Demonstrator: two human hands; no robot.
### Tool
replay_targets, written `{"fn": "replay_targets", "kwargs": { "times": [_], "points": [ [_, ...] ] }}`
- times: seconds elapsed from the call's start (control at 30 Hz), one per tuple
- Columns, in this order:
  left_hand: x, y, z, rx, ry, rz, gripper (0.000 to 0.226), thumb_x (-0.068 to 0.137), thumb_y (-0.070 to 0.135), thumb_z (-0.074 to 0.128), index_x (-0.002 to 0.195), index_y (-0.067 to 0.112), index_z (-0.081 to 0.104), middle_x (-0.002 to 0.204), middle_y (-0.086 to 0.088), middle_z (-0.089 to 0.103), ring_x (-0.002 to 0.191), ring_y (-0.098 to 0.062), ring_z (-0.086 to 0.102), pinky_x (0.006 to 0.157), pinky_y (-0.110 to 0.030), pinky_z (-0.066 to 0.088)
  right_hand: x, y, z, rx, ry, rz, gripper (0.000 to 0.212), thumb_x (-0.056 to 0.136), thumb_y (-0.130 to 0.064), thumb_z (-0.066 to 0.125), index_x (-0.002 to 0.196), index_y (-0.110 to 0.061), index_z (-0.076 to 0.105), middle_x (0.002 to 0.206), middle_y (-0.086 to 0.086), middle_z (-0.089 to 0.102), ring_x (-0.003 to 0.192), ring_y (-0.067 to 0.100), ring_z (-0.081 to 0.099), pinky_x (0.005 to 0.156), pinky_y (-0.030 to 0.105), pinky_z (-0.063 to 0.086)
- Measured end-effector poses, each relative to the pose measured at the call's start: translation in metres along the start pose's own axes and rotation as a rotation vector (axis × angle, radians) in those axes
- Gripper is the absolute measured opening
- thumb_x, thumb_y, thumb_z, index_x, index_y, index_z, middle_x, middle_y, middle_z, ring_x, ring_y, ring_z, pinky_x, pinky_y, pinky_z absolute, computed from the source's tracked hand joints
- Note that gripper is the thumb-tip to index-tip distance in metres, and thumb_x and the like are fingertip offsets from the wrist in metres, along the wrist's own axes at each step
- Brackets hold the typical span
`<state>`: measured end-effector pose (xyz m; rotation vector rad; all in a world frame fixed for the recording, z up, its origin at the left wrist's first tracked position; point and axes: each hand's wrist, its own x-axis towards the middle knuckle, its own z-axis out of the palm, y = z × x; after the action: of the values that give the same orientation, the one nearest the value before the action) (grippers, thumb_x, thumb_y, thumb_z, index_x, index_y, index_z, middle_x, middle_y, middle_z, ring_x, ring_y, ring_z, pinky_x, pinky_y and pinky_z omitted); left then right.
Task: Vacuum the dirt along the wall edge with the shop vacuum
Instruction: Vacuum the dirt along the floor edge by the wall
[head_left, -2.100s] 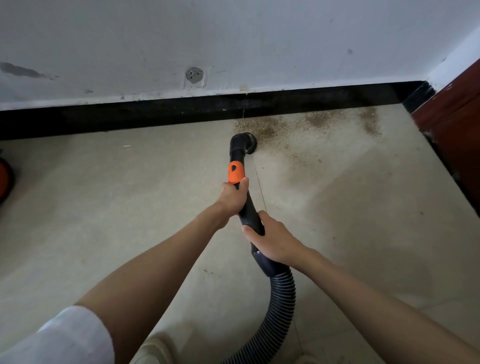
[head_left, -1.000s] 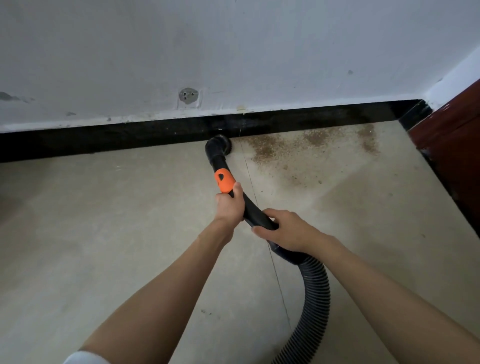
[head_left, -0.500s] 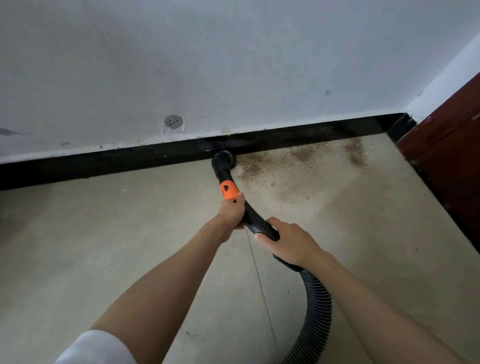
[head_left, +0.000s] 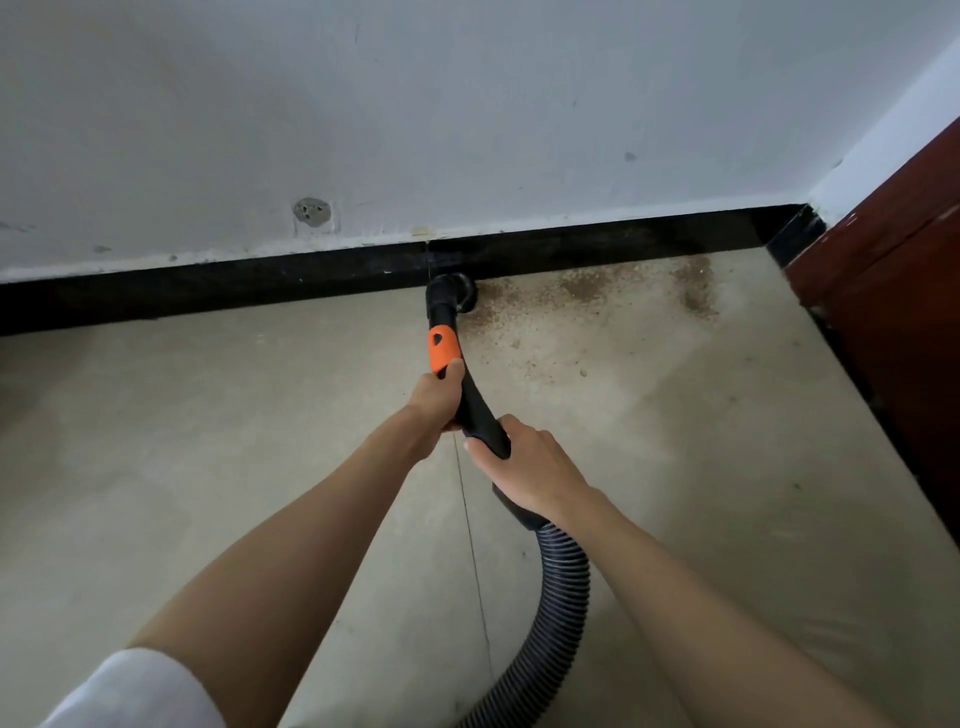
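Note:
A black vacuum wand (head_left: 475, 402) with an orange collar (head_left: 442, 348) runs from my hands to the wall. My left hand (head_left: 434, 402) grips it just below the collar. Lower down, my right hand (head_left: 524, 467) grips the wand where it meets the ribbed black hose (head_left: 563, 587). The round nozzle (head_left: 451, 292) sits on the floor against the black baseboard (head_left: 260, 283). Brown dirt (head_left: 582, 296) lies scattered along the baseboard, starting right of the nozzle and reaching toward the corner.
The floor (head_left: 208, 467) is pale concrete with a thin seam running toward me. A white wall (head_left: 467, 130) carries a round grey patch (head_left: 311, 212). A dark red wooden panel (head_left: 893, 312) closes the right side at the corner.
The nozzle has gone from the open floor up to the baseboard, then slid right along it to the edge of the dirt patch. Both hands keep their grip.

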<state>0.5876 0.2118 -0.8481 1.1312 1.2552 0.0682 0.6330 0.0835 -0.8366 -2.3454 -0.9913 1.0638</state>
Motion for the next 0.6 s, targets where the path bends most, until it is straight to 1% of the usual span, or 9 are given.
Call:
{"fn": "replay_targets", "kwargs": {
  "times": [0.17,0.23,0.3,0.33,0.37,0.43,0.47,0.53,0.6],
  "points": [
    [-0.014,-0.017,0.0,-0.063,0.083,-0.001,0.046,0.101,0.036,0.03,0.126,-0.002,0.039,0.106,-0.013,0.052,0.096,-0.028,0.054,0.087,-0.037,0.048,-0.013,0.002,-0.01,-0.108,-0.059,-0.047,0.04,0.092,-0.055,0.047,0.102,-0.017,0.05,0.087,0.007,0.064,0.078,0.027,0.062,0.069,0.037,0.05],
    [-0.017,-0.027,-0.001,-0.095,0.13,0.007,0.041,0.101,0.036,0.029,0.117,0.0,0.043,0.102,-0.013,0.053,0.094,-0.028,0.055,0.084,-0.037,0.048,-0.015,0.0,-0.008,-0.146,-0.094,-0.057,0.04,0.092,-0.055,0.048,0.104,-0.017,0.05,0.087,0.006,0.063,0.078,0.026,0.063,0.07,0.038,0.051],
    [-0.016,-0.036,-0.004,-0.131,0.185,0.044,0.036,0.101,0.035,0.03,0.099,0.002,0.046,0.098,-0.014,0.053,0.089,-0.027,0.054,0.081,-0.037,0.046,-0.014,-0.002,-0.003,-0.167,-0.108,-0.081,0.04,0.092,-0.054,0.049,0.106,-0.017,0.051,0.085,0.005,0.061,0.077,0.027,0.062,0.07,0.038,0.051],
    [-0.016,-0.04,-0.006,-0.151,0.205,0.058,0.035,0.101,0.034,0.03,0.093,0.004,0.045,0.096,-0.013,0.052,0.088,-0.027,0.053,0.081,-0.038,0.045,-0.014,-0.003,-0.002,-0.181,-0.108,-0.097,0.04,0.092,-0.053,0.049,0.106,-0.016,0.051,0.084,0.004,0.061,0.076,0.027,0.062,0.068,0.037,0.05],
    [-0.017,-0.044,-0.008,-0.167,0.218,0.06,0.034,0.101,0.034,0.03,0.093,0.004,0.043,0.093,-0.013,0.052,0.089,-0.027,0.052,0.082,-0.038,0.045,-0.013,-0.003,0.0,-0.199,-0.113,-0.111,0.04,0.092,-0.054,0.049,0.107,-0.017,0.052,0.083,0.004,0.061,0.075,0.026,0.062,0.067,0.037,0.049],
    [-0.023,-0.051,-0.01,-0.176,0.215,0.044,0.033,0.101,0.035,0.029,0.098,0.004,0.04,0.085,-0.008,0.051,0.089,-0.027,0.052,0.079,-0.036,0.045,-0.017,-0.003,0.003,-0.219,-0.13,-0.116,0.041,0.092,-0.054,0.049,0.108,-0.017,0.052,0.083,0.004,0.062,0.074,0.025,0.062,0.065,0.036,0.049],
    [-0.027,-0.053,-0.01,-0.165,0.203,0.032,0.033,0.101,0.035,0.028,0.097,0.004,0.04,0.083,-0.006,0.05,0.088,-0.026,0.053,0.078,-0.035,0.044,-0.021,-0.001,0.005,-0.216,-0.139,-0.104,0.041,0.091,-0.055,0.048,0.109,-0.018,0.052,0.084,0.004,0.063,0.074,0.024,0.062,0.066,0.036,0.05],
    [-0.031,-0.054,-0.005,-0.134,0.158,0.023,0.035,0.101,0.036,0.028,0.093,0.005,0.041,0.086,-0.008,0.051,0.084,-0.024,0.054,0.078,-0.034,0.044,-0.027,0.004,0.005,-0.186,-0.143,-0.068,0.04,0.091,-0.055,0.049,0.108,-0.019,0.052,0.084,0.004,0.064,0.074,0.023,0.064,0.067,0.037,0.052],
    [-0.033,-0.048,0.005,-0.134,0.095,0.03,0.033,0.101,0.037,0.029,0.096,0.006,0.04,0.088,-0.008,0.052,0.088,-0.025,0.055,0.083,-0.036,0.047,-0.031,0.011,-0.002,-0.139,-0.122,-0.032,0.038,0.091,-0.054,0.05,0.106,-0.019,0.052,0.083,0.004,0.066,0.074,0.022,0.065,0.07,0.04,0.055]
  ]
}}
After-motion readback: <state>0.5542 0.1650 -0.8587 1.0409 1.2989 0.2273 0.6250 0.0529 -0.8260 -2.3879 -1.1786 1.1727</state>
